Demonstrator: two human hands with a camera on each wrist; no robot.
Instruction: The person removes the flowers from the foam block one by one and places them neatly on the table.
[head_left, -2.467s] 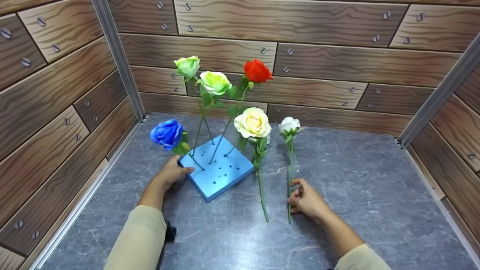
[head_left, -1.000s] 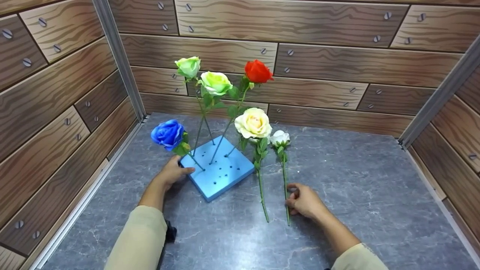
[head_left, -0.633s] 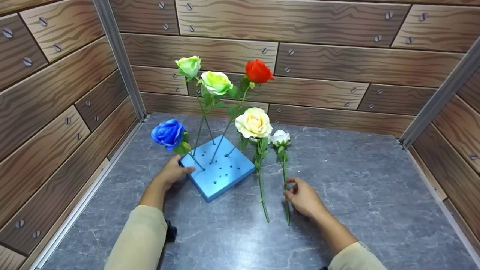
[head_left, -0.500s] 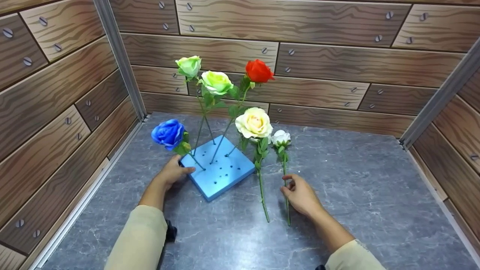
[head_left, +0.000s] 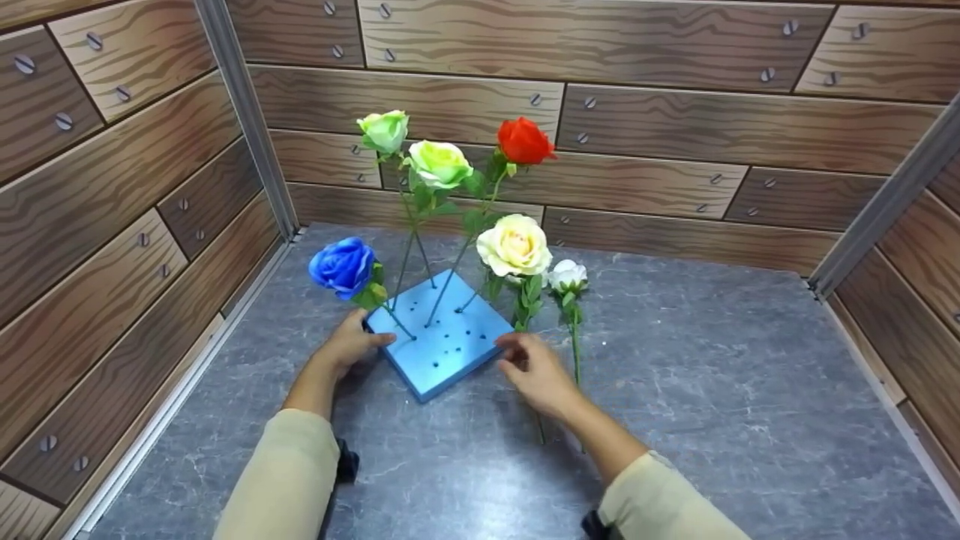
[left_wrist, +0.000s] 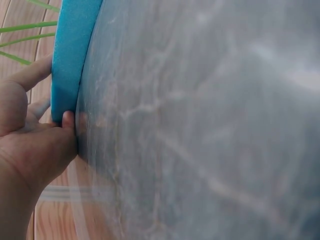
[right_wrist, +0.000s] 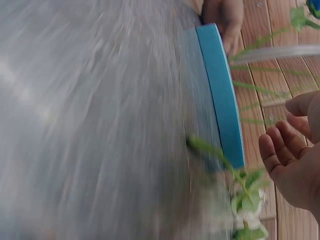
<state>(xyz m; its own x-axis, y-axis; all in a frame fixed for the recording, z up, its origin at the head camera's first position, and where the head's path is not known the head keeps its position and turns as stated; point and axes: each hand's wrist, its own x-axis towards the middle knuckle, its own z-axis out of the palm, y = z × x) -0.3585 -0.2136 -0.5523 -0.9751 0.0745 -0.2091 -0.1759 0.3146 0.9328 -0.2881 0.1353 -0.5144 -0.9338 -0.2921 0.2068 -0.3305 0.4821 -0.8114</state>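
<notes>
My left hand (head_left: 349,345) grips the left corner of a blue block (head_left: 420,364) with small holes, thumb on its top. Stems stand in the block: a blue rose (head_left: 341,268), two pale green roses (head_left: 440,163), a red rose (head_left: 526,140); another leans toward the cream rose (head_left: 514,245). My right hand (head_left: 541,375) hovers by the block's right corner, above a leafy stem (right_wrist: 215,150) lying on the table; this stem's white bloom is mostly hidden behind the cream rose. In the right wrist view the right fingers (right_wrist: 280,150) are loosely bent around nothing.
A white rose (head_left: 568,277) lies on the grey marbled table (head_left: 720,390), right of the leafy stem, partly covered by the right hand and forearm. Wood-patterned walls (head_left: 645,120) with metal corner posts (head_left: 251,112) enclose the back and sides.
The right hand first shifted the white rose left, close to the cream rose, then let go of it and moved left to the block's right corner. The left hand stays on the block.
</notes>
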